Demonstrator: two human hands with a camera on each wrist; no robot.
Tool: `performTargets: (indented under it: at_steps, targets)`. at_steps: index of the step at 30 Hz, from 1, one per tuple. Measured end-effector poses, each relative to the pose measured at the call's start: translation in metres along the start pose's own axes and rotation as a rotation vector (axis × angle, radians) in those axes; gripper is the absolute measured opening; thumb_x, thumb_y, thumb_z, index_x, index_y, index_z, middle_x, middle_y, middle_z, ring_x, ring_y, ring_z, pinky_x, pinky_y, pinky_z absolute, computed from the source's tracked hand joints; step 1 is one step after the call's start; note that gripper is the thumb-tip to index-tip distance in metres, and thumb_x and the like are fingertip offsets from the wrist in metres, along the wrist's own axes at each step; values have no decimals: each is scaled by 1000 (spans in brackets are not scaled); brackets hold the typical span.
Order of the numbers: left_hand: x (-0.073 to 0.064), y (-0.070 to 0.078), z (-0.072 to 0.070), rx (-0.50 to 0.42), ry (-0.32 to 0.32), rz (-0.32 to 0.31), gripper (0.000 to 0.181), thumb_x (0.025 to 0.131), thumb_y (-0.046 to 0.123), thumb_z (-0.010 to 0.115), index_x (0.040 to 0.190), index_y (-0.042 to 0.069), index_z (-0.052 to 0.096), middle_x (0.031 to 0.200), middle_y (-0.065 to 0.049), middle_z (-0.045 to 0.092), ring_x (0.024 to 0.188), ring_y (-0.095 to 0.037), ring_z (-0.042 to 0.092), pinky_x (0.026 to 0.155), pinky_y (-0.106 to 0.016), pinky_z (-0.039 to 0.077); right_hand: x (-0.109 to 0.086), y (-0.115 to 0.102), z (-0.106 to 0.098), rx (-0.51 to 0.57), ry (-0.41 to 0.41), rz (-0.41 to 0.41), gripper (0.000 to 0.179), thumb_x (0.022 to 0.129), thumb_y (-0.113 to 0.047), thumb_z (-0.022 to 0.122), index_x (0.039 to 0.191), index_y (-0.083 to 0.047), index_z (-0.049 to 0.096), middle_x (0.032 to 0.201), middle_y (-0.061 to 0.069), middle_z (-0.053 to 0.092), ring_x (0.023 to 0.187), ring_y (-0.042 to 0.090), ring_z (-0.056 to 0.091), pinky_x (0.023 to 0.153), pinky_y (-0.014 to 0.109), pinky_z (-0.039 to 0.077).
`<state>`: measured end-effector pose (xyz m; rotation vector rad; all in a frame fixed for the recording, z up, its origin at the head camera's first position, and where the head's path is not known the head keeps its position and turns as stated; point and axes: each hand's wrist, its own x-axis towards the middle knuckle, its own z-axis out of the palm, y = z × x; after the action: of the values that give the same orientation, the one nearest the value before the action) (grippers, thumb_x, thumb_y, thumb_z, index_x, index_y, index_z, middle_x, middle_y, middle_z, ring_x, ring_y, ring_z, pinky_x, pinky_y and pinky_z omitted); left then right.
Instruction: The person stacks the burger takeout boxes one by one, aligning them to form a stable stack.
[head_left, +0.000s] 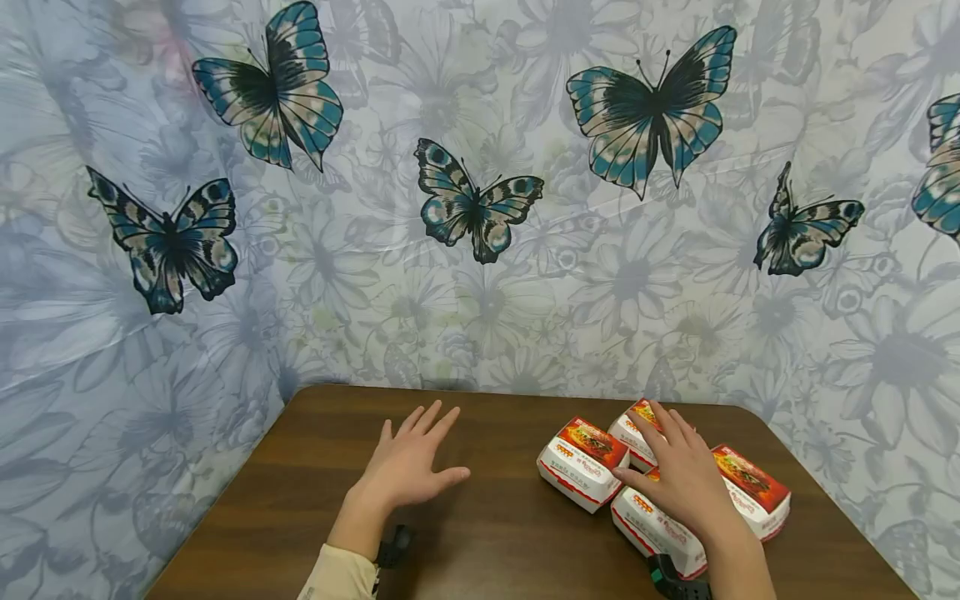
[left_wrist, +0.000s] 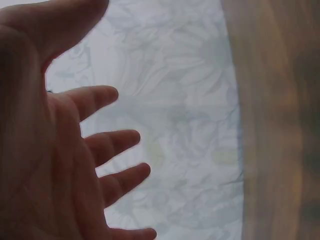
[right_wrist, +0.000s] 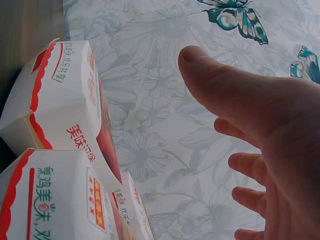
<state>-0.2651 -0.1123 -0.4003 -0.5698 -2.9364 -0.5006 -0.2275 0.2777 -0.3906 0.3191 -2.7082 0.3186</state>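
Observation:
Over the left half of the table my left hand [head_left: 411, 465] hangs with spread fingers and holds nothing; its palm and fingers [left_wrist: 112, 147] show in the left wrist view. My right hand [head_left: 678, 475], fingers extended and thumb out to the side, is above a group of white and red burger boxes. One burger box [head_left: 581, 467] is left of it, another [head_left: 633, 437] is behind and partly covered by its fingers. A third box [head_left: 658, 533] lies in front, a fourth [head_left: 753, 492] to the right. In the right wrist view the boxes [right_wrist: 60, 90] stand beside the thumb, apart from it.
The brown wooden table [head_left: 487, 533] reaches back to a wall cloth [head_left: 360, 292] printed with flowers and blue butterflies. All the boxes stand close together on the table's right half. Each wrist wears a dark strap.

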Motion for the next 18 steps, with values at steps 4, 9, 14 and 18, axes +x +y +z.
performTargets:
  at_steps: [4, 9, 14, 18]
  targets:
    - [9, 4, 11, -46, -13, 46, 85, 88, 65, 63, 158, 32, 28, 166, -3, 25, 151, -36, 28, 113, -74, 19, 1, -1, -2, 11, -15, 4, 86, 83, -59, 72, 151, -14, 44, 160, 22, 30, 144, 50, 26, 108, 74, 24]
    - [24, 9, 25, -209, -51, 134, 82, 90, 62, 63, 158, 29, 30, 165, -4, 29, 147, -37, 35, 112, -68, 30, 1, -2, -1, 14, -22, -2, 84, 85, -60, 70, 150, -14, 45, 159, 20, 32, 141, 49, 33, 107, 72, 29]
    - [42, 13, 40, -352, -82, 173, 80, 90, 60, 63, 157, 32, 30, 165, 0, 28, 149, -32, 35, 110, -63, 37, 0, -2, 1, 10, -26, 4, 85, 85, -60, 69, 151, -13, 43, 159, 19, 32, 138, 47, 37, 102, 72, 34]
    - [58, 17, 53, -463, -85, 178, 78, 91, 56, 65, 157, 31, 32, 163, 2, 32, 150, -28, 34, 114, -58, 35, 0, -2, 1, 21, -32, 17, 86, 86, -62, 68, 152, -14, 42, 160, 19, 31, 137, 49, 38, 100, 73, 35]
